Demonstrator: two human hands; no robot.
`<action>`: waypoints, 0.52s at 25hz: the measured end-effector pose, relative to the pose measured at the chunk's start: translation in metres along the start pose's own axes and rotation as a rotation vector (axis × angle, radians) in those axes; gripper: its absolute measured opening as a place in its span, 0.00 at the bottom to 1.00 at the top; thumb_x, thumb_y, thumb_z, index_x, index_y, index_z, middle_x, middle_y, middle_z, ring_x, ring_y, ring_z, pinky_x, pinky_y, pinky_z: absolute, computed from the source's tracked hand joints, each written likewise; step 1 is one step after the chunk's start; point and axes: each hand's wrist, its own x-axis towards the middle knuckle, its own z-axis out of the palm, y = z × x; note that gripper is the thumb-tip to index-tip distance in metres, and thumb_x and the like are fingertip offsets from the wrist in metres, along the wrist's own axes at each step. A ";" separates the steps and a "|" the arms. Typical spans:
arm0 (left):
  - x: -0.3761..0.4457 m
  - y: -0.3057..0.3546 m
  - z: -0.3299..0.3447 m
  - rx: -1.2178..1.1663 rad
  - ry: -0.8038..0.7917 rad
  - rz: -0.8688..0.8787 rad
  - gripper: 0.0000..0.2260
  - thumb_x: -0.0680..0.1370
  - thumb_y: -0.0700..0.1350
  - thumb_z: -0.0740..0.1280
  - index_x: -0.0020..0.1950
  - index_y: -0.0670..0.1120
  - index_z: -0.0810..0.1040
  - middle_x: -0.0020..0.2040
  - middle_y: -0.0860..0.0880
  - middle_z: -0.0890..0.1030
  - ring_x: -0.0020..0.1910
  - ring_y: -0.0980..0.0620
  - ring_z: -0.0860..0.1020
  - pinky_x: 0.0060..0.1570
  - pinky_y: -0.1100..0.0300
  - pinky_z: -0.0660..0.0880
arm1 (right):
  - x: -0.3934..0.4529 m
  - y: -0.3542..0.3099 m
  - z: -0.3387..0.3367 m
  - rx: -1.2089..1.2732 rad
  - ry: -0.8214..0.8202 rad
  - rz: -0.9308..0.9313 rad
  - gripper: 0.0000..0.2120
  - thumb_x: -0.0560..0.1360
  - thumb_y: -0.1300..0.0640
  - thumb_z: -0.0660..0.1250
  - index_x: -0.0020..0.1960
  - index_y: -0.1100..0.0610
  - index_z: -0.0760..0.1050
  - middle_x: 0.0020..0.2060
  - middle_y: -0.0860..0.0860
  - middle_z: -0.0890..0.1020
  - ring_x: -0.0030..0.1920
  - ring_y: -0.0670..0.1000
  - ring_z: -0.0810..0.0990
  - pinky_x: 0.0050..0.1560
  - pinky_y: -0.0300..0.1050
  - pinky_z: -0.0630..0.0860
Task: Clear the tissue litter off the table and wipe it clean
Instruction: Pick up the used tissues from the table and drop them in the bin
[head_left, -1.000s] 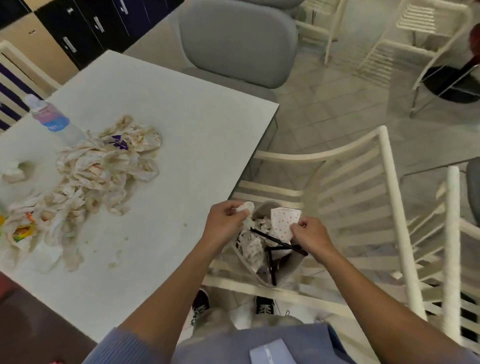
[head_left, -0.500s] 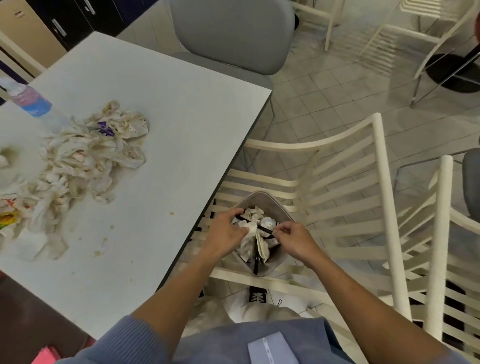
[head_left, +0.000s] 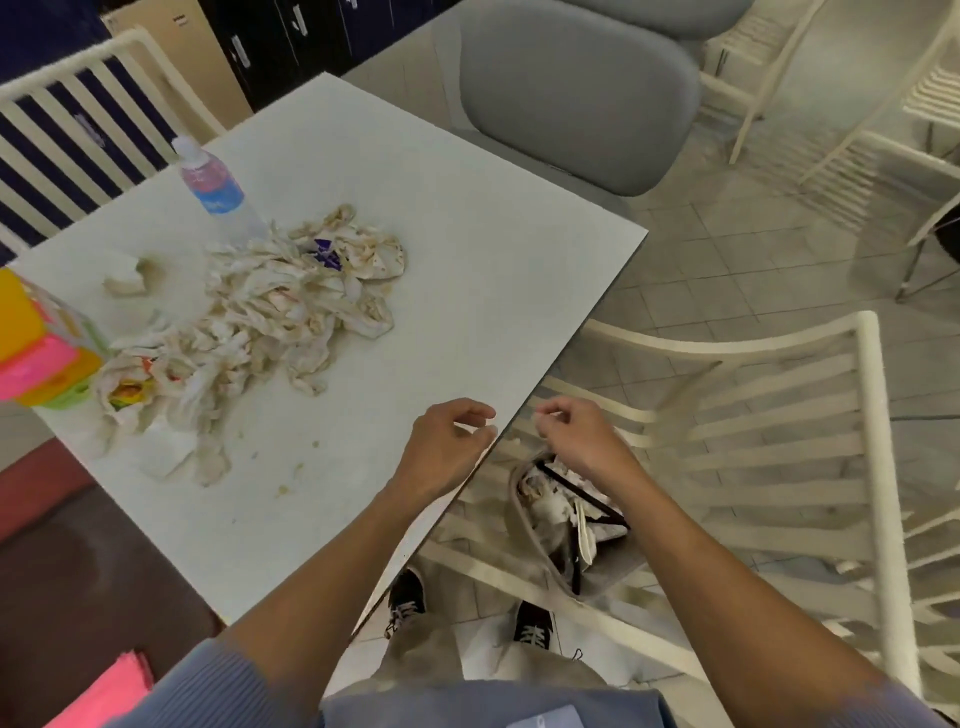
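Note:
A big heap of crumpled, stained tissues (head_left: 260, 322) lies on the white table (head_left: 467, 270), left of centre, and one loose wad (head_left: 124, 283) sits further left. Crumbs dot the table near its front edge. A grey bin (head_left: 566, 525) stuffed with tissues and black straws stands on the floor beside the table's right edge. My left hand (head_left: 447, 447) hovers over the table's edge, fingers loosely curled, holding nothing. My right hand (head_left: 576, 436) hangs above the bin, also loosely curled and empty.
A water bottle (head_left: 213, 189) stands behind the heap. Bright yellow, pink and green boxes (head_left: 36, 343) sit at the table's left edge. White slatted chairs (head_left: 779, 415) crowd the right side, a grey padded chair (head_left: 576, 88) stands at the far end.
Both hands have let go of the tissues in the bin and risen; the left hand has moved back over the table edge. The view has swung toward the table.

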 end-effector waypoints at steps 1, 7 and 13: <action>0.002 -0.003 -0.015 -0.019 0.022 -0.013 0.05 0.75 0.48 0.70 0.49 0.57 0.81 0.49 0.56 0.81 0.42 0.58 0.80 0.39 0.67 0.73 | 0.007 -0.016 0.010 -0.003 -0.008 -0.031 0.06 0.76 0.53 0.65 0.50 0.51 0.79 0.38 0.45 0.78 0.41 0.49 0.78 0.44 0.44 0.73; 0.015 -0.033 -0.104 -0.095 0.158 -0.067 0.06 0.75 0.48 0.70 0.51 0.55 0.82 0.49 0.57 0.82 0.42 0.59 0.80 0.37 0.69 0.72 | 0.047 -0.102 0.081 -0.141 -0.058 -0.157 0.11 0.76 0.53 0.65 0.57 0.53 0.77 0.43 0.49 0.78 0.48 0.51 0.79 0.52 0.46 0.75; 0.037 -0.065 -0.169 -0.196 0.241 -0.092 0.05 0.75 0.47 0.70 0.50 0.55 0.82 0.48 0.57 0.82 0.40 0.58 0.80 0.35 0.68 0.74 | 0.099 -0.146 0.156 -0.310 -0.089 -0.204 0.29 0.75 0.52 0.67 0.73 0.53 0.63 0.66 0.56 0.71 0.65 0.55 0.72 0.62 0.47 0.69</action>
